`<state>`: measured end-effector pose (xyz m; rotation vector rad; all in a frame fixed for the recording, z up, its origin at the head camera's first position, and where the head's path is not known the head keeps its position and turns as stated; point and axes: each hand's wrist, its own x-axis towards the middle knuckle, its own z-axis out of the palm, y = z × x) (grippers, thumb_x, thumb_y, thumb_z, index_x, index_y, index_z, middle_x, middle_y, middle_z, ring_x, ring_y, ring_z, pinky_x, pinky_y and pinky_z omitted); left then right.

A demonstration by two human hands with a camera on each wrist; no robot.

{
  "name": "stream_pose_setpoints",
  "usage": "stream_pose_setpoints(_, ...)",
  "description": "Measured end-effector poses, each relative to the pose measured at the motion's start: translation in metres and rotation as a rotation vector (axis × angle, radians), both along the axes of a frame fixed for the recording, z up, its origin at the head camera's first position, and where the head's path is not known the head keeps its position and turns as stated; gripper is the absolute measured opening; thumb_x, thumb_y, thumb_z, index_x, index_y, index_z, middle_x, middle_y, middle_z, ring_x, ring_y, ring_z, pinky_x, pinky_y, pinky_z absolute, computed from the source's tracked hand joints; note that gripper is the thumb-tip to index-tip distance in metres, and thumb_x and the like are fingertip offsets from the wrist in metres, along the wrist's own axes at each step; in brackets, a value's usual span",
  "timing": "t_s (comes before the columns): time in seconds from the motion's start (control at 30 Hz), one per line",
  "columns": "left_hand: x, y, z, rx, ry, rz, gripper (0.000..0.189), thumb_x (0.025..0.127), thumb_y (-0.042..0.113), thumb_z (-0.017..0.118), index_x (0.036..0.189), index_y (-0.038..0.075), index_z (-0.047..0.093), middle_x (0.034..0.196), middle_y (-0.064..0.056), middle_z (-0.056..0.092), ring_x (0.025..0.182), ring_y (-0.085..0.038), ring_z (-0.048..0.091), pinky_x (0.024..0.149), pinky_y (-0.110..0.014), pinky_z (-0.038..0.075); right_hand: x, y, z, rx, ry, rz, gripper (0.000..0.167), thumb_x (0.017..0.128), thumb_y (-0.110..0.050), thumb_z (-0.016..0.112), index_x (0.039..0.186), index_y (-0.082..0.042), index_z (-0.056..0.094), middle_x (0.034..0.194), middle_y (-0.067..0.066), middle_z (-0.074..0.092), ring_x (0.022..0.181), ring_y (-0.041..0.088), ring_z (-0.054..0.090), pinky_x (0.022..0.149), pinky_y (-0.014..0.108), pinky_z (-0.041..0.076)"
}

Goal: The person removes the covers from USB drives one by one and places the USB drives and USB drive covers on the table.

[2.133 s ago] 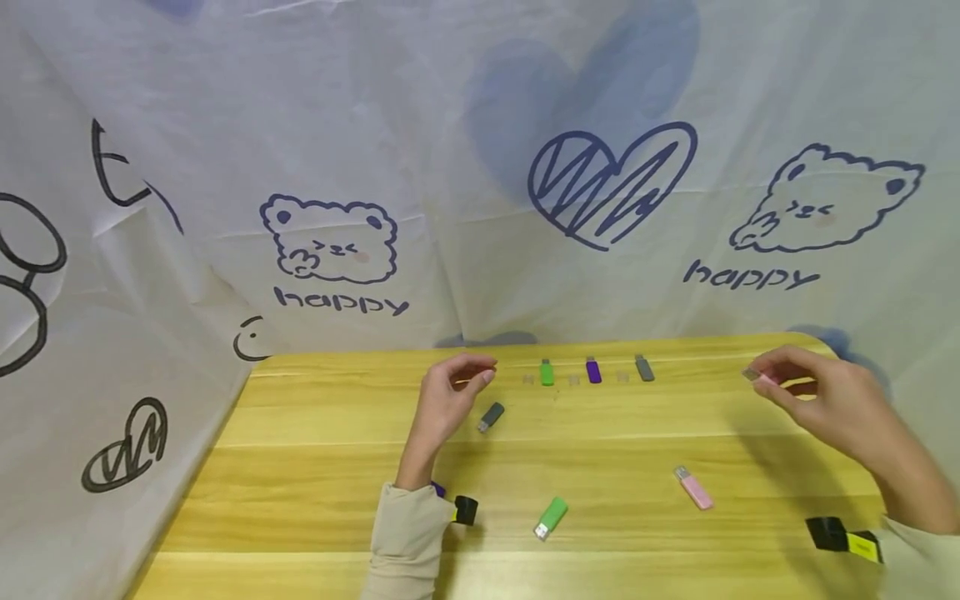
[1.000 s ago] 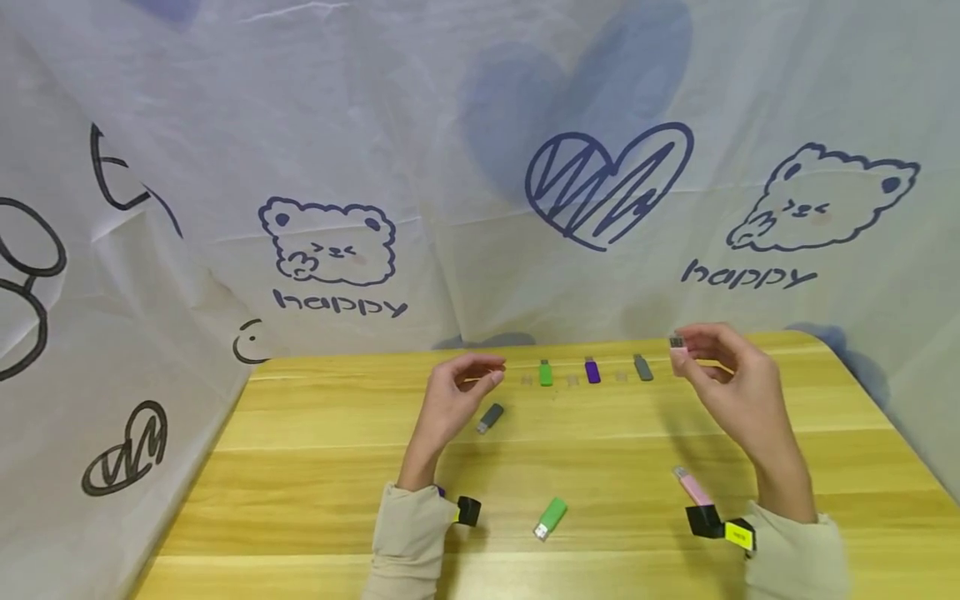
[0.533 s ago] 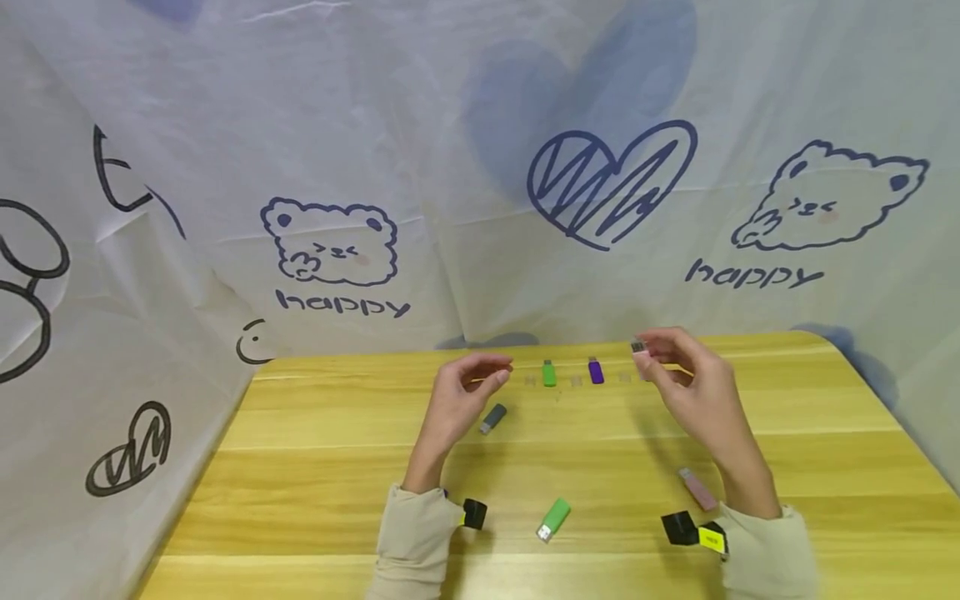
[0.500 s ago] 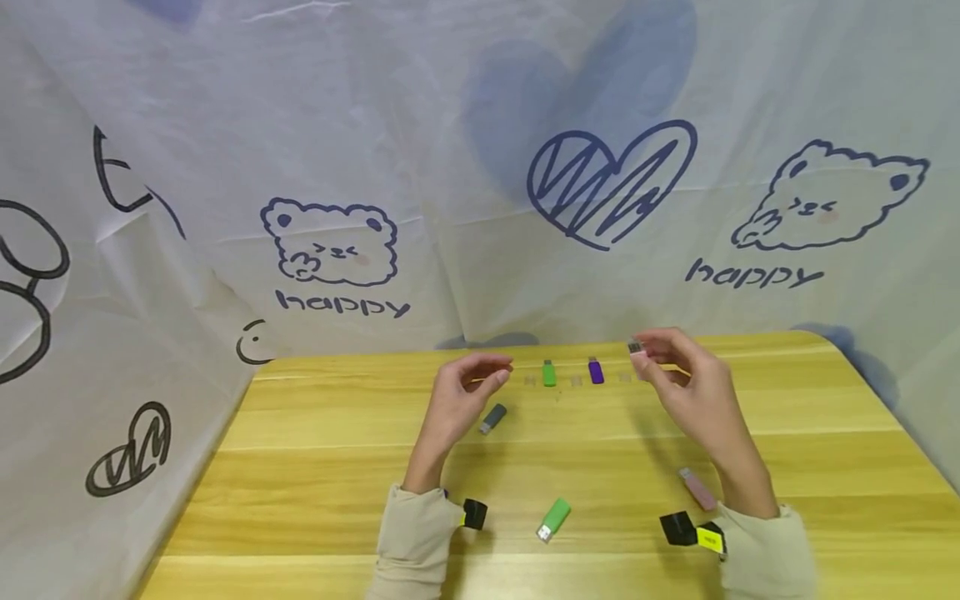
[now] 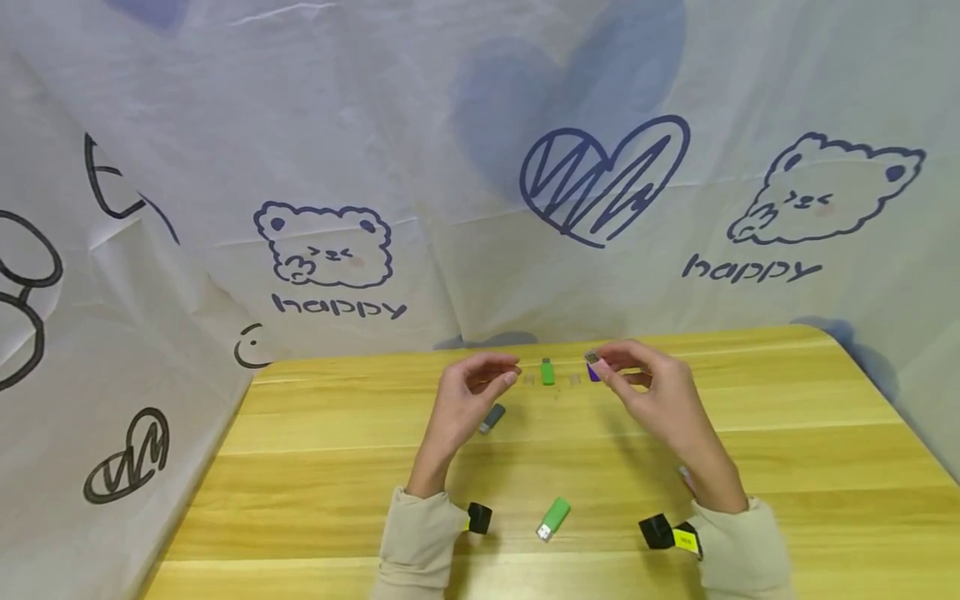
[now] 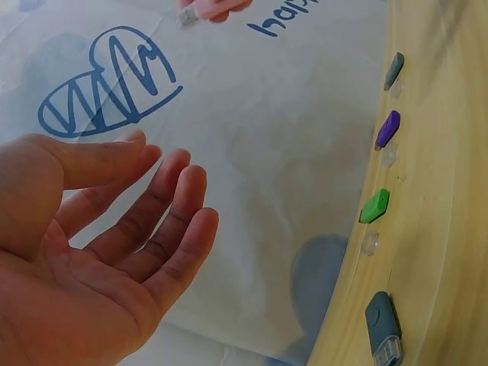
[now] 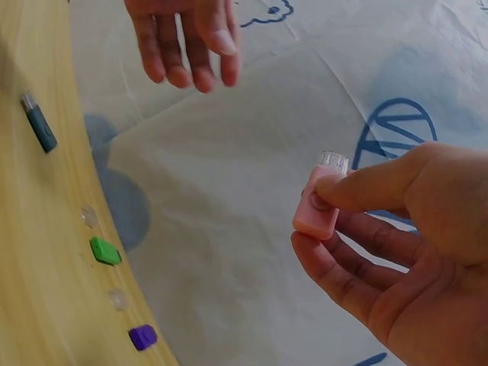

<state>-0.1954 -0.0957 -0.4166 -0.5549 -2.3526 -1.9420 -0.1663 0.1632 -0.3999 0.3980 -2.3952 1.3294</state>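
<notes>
Between thumb and fingers my right hand (image 5: 663, 400) pinches a pink USB flash drive (image 7: 314, 204) with a clear cap (image 7: 334, 160) over its plug, above the table's back. My left hand (image 5: 463, 404) hovers to the left, fingers loosely bent and holding nothing; the two hands are apart. In the back row lie a green USB drive (image 5: 547, 372) and a purple one (image 5: 593, 373), partly behind my right fingers. A grey one (image 6: 394, 71) in that row shows in the left wrist view. Small clear pieces (image 5: 575, 379) lie between them.
Beside my left wrist lies a dark grey USB drive (image 5: 492, 417). Another green one (image 5: 553, 518) is nearer the front. A second pink drive (image 5: 686, 478) is mostly hidden by my right forearm. A white cloth (image 5: 465, 250) with drawings hangs behind the wooden table (image 5: 315, 467).
My right hand has travelled left from the table's right side with the pink USB drive, now in front of the purple one. The left hand has drifted slightly right.
</notes>
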Motion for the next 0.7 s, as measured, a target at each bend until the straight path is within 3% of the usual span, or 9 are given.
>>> stream_pose_setpoints(0.37, 0.003, 0.009, -0.001, 0.040, 0.013, -0.041, 0.023, 0.096, 0.004, 0.071, 0.117, -0.005, 0.071, 0.109, -0.018, 0.074, 0.101, -0.030, 0.073, 0.087, -0.031, 0.059, -0.002, -0.024, -0.008, -0.023, 0.031, 0.083, 0.019, 0.092, -0.001, 0.076, 0.110, -0.003, 0.076, 0.100, 0.009, 0.076, 0.083, 0.021, 0.075, 0.074, 0.024, 0.061)
stream_pose_setpoints(0.7, 0.004, 0.019, 0.000, 0.087, 0.018, -0.063, 0.020, 0.094, -0.002, 0.072, 0.113, -0.007, 0.072, 0.107, -0.022, 0.074, 0.099, -0.034, 0.073, 0.088, -0.035, 0.060, 0.000, -0.036, -0.011, -0.047, 0.027, 0.140, 0.017, 0.092, 0.001, 0.074, 0.108, -0.003, 0.076, 0.101, 0.009, 0.076, 0.086, 0.022, 0.074, 0.076, 0.032, 0.062)
